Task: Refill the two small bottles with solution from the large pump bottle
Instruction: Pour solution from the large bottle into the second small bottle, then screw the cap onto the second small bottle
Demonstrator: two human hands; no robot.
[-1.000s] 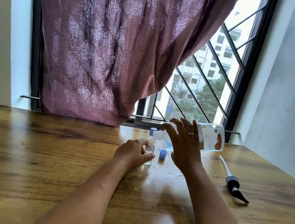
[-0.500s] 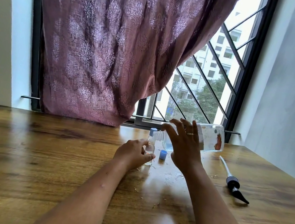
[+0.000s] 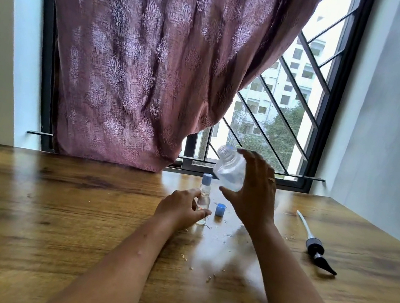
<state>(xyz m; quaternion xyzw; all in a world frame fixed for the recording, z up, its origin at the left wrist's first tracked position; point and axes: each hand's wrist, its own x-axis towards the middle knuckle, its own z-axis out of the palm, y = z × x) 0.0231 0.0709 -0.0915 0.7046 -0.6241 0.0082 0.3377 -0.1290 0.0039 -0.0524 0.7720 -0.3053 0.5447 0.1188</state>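
The right hand (image 3: 253,190) gripped the large bottle (image 3: 230,171), neck tilted up-left, above and right of the open small bottle (image 3: 203,206); the left hand (image 3: 181,211) curled around that upright bottle on the table (image 3: 50,205); a capped small bottle (image 3: 206,183) stood just behind; the blue cap (image 3: 220,209) lay beside.
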